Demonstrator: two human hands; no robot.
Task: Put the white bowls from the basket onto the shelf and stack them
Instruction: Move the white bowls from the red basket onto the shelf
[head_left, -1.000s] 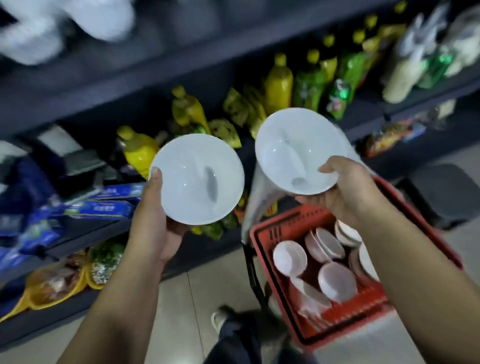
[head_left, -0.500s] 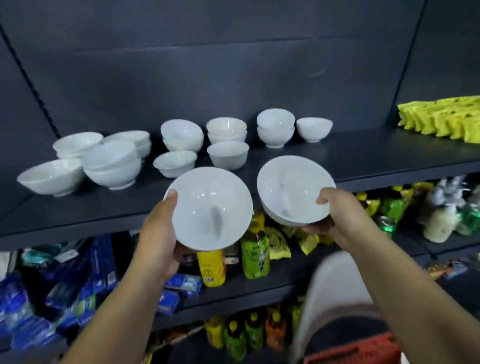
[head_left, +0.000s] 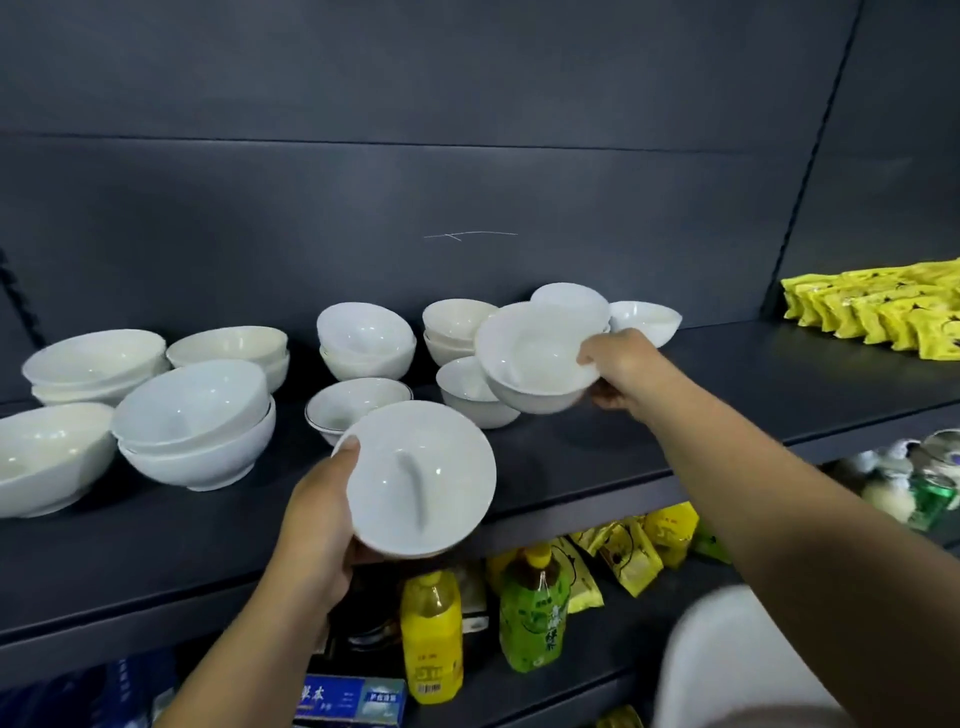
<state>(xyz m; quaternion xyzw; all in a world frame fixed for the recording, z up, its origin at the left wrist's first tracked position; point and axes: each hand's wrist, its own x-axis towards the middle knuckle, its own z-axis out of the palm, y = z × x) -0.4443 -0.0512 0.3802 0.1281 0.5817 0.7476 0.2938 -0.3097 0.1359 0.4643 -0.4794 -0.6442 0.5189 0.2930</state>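
My left hand (head_left: 318, 525) grips a white bowl (head_left: 421, 478) by its rim, tilted toward me, just over the front edge of the dark shelf (head_left: 571, 467). My right hand (head_left: 621, 371) holds a second white bowl (head_left: 535, 358) by its right rim, above the shelf and in front of the small bowls at the back. Several white bowls stand on the shelf: a stacked pair (head_left: 197, 426) at left, a single small bowl (head_left: 348, 408) behind my left-hand bowl, another stack (head_left: 366, 340) behind that. The basket is out of view.
Yellow packets (head_left: 878, 312) lie on the shelf at far right. A large single bowl (head_left: 41, 457) sits at the left edge. Drink bottles (head_left: 431, 639) and snack packs stand on the lower shelf. A blurred white shape (head_left: 737, 670) fills the bottom right corner.
The view rose from the basket to the shelf. Both hands carried their bowls up and forward; the right bowl now hovers over the shelf among the small bowls, the left sits at the front edge.
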